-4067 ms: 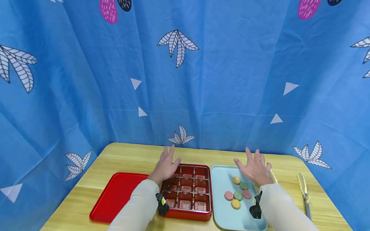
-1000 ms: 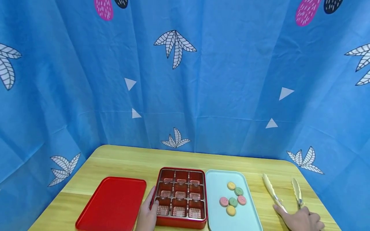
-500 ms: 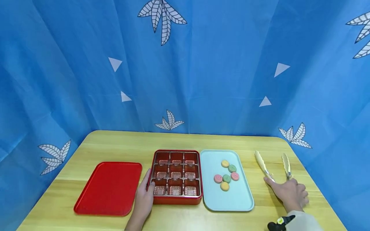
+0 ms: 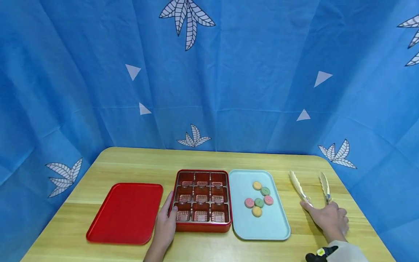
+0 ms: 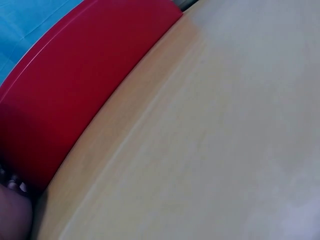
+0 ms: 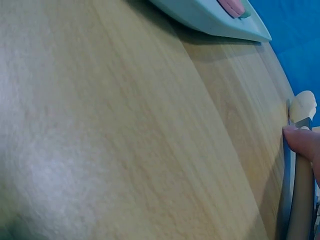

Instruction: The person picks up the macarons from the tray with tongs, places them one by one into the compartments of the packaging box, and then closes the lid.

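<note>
My left hand [image 4: 164, 227] grips the left side of a red box [image 4: 203, 227], its thumb over the rim. Inside the box lies a divider insert with several square compartments, and I see nothing in them. The left wrist view shows the box's red wall [image 5: 85, 75] and a bit of that hand at the lower left. At the right, my right hand [image 4: 332, 220] holds a pair of tongs [image 4: 298, 187] lying on the table, their pale scalloped tips spread apart. In the right wrist view the thumb [image 6: 302, 140] presses on one tong arm [image 6: 301, 200].
Right beside the box is a light blue tray [image 4: 258, 231] with several pink, green and yellow macarons [image 4: 256, 211] on it. A flat red tray or lid [image 4: 126, 214] lies left of the box. Blue patterned curtain [image 4: 252, 72] hangs behind the wooden table [image 4: 196, 251].
Both hands came down from above the box and blue tray, the left onto the box's side, the right across to the tongs. The head view tilted downward. Over the last half second the hands barely moved.
</note>
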### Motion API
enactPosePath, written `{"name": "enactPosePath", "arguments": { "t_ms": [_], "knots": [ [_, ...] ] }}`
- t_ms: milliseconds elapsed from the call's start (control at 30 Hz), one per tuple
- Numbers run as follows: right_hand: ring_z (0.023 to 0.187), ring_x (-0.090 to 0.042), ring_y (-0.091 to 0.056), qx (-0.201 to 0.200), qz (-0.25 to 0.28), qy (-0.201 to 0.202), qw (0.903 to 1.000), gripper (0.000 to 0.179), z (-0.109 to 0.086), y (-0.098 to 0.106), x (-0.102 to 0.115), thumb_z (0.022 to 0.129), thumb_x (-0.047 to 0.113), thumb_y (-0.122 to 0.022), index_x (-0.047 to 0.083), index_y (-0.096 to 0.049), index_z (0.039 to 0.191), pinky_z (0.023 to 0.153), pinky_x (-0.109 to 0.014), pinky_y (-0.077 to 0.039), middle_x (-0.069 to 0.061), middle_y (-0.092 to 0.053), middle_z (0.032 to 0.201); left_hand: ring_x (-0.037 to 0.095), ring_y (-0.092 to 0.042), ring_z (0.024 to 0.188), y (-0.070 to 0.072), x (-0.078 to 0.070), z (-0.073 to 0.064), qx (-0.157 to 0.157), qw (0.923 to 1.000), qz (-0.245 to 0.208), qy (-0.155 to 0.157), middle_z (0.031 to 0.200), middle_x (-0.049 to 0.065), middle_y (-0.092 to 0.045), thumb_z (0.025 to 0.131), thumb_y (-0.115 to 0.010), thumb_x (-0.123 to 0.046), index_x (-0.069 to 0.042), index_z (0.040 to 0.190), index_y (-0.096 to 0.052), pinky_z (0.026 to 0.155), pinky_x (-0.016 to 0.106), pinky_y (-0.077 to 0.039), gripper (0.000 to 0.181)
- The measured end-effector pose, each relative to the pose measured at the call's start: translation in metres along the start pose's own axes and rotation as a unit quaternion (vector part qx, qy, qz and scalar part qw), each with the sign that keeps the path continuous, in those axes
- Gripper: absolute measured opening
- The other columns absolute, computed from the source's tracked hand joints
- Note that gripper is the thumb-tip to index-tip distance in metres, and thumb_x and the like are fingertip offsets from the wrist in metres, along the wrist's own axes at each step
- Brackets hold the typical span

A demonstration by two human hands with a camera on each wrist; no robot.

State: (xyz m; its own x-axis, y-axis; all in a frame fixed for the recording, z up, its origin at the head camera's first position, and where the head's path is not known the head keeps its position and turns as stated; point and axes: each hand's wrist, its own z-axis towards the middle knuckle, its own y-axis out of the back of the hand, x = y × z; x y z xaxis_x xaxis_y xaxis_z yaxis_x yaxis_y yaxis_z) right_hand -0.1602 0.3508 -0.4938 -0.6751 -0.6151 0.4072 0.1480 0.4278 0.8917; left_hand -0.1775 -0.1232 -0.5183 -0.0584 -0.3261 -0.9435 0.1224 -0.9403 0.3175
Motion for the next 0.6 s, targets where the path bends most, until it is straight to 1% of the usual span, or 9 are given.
{"name": "enactPosePath", "arguments": {
  "t_ms": [100, 200, 367, 433, 533, 600],
  "knots": [
    [0.093, -0.050, -0.039, -0.001, 0.006, 0.012, 0.9999, 0.116, -0.003, 0.003, 0.001, 0.063, 0.080, -0.059, -0.020, -0.037, 0.115, 0.067, -0.052, -0.039, -0.038, -0.037, 0.102, 0.029, -0.029, 0.138, 0.000, 0.000, 0.000, -0.002, 1.0000, -0.001, -0.005, 0.145, 0.013, -0.041, 0.096, -0.045, -0.009, -0.010, 0.147, -0.034, 0.112, 0.051, -0.024, 0.052],
    [0.088, -0.049, -0.043, 0.008, 0.012, 0.022, 0.9997, 0.115, -0.004, 0.007, 0.001, 0.065, 0.079, -0.059, -0.021, -0.036, 0.115, 0.064, -0.050, -0.040, -0.038, -0.036, 0.100, 0.030, -0.032, 0.137, -0.001, 0.001, 0.000, -0.009, 0.9999, -0.003, -0.011, 0.143, 0.015, -0.044, 0.095, -0.046, -0.008, -0.009, 0.146, -0.036, 0.111, 0.051, -0.025, 0.052],
    [0.084, -0.047, -0.046, 0.015, 0.013, 0.028, 0.9994, 0.117, -0.001, 0.015, -0.002, 0.065, 0.078, -0.060, -0.020, -0.033, 0.121, 0.060, -0.049, -0.040, -0.037, -0.035, 0.102, 0.028, -0.031, 0.137, -0.004, -0.001, 0.003, -0.010, 0.9999, -0.004, -0.007, 0.144, 0.012, -0.043, 0.095, -0.045, -0.010, -0.011, 0.146, -0.035, 0.112, 0.050, -0.025, 0.052],
    [0.083, -0.044, -0.049, 0.013, 0.010, 0.033, 0.9993, 0.113, 0.001, 0.017, -0.003, 0.064, 0.077, -0.061, -0.019, -0.036, 0.120, 0.058, -0.046, -0.041, -0.035, -0.040, 0.100, 0.029, -0.031, 0.137, -0.005, -0.001, 0.004, -0.011, 0.9999, 0.000, -0.008, 0.144, 0.012, -0.044, 0.095, -0.046, -0.011, -0.012, 0.146, -0.036, 0.111, 0.051, -0.026, 0.052],
    [0.076, -0.038, -0.051, 0.013, 0.004, 0.043, 0.9990, 0.104, 0.002, 0.018, -0.007, 0.064, 0.076, -0.063, -0.016, -0.043, 0.110, 0.053, -0.041, -0.040, -0.029, -0.049, 0.089, 0.030, -0.033, 0.136, -0.005, 0.000, 0.003, -0.016, 0.9998, 0.006, -0.015, 0.143, 0.013, -0.045, 0.095, -0.046, -0.010, -0.012, 0.146, -0.037, 0.110, 0.052, -0.027, 0.052],
    [0.073, -0.034, -0.051, 0.014, 0.003, 0.045, 0.9989, 0.097, 0.001, 0.018, -0.008, 0.064, 0.075, -0.064, -0.012, -0.046, 0.103, 0.051, -0.039, -0.040, -0.024, -0.052, 0.081, 0.030, -0.033, 0.137, -0.005, 0.001, 0.002, -0.015, 0.9998, 0.005, -0.014, 0.143, 0.012, -0.045, 0.095, -0.046, -0.010, -0.013, 0.146, -0.037, 0.110, 0.052, -0.028, 0.052]
  ]
}}
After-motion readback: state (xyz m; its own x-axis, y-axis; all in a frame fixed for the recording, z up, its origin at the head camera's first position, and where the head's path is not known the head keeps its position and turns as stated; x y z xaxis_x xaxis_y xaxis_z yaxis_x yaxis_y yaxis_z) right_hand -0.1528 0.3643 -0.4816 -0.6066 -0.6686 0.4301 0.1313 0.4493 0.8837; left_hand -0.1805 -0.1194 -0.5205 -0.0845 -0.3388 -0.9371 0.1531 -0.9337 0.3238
